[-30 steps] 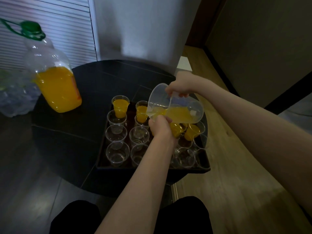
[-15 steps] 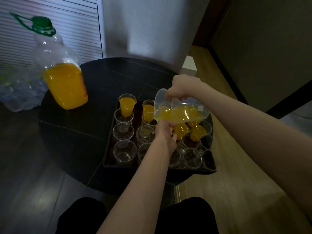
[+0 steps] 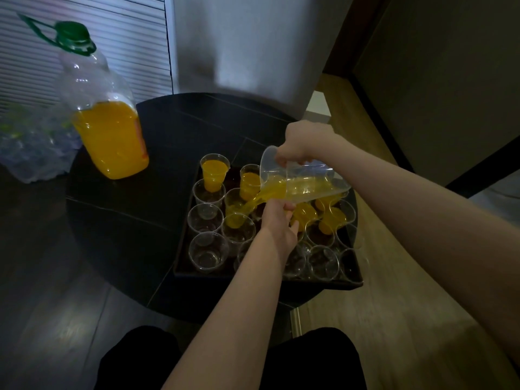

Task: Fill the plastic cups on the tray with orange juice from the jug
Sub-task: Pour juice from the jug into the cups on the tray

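Note:
A clear plastic jug (image 3: pixel 304 182) with orange juice is tilted left over a dark tray (image 3: pixel 183 273) of several clear plastic cups. My right hand (image 3: pixel 305 142) grips the jug from above. Juice streams from its spout into a cup (image 3: pixel 235 209) in the second row. My left hand (image 3: pixel 278 220) is under the jug's spout end, fingers curled against its underside. Two filled cups (image 3: pixel 214 171) stand in the far row, and more filled ones (image 3: pixel 332 219) show under the jug. The near cups (image 3: pixel 207 250) are empty.
A large clear bottle (image 3: pixel 109 136) with a green cap, part full of orange juice, stands at the left of the round black table (image 3: pixel 126 220). A crumpled plastic bag (image 3: pixel 31 147) lies left of it. My dark-clothed knees (image 3: pixel 309 358) are below the table's edge.
The jug has tipped further left and juice now streams into a second-row cup. The view has shifted, so the tray and bottle sit more to the right in frame.

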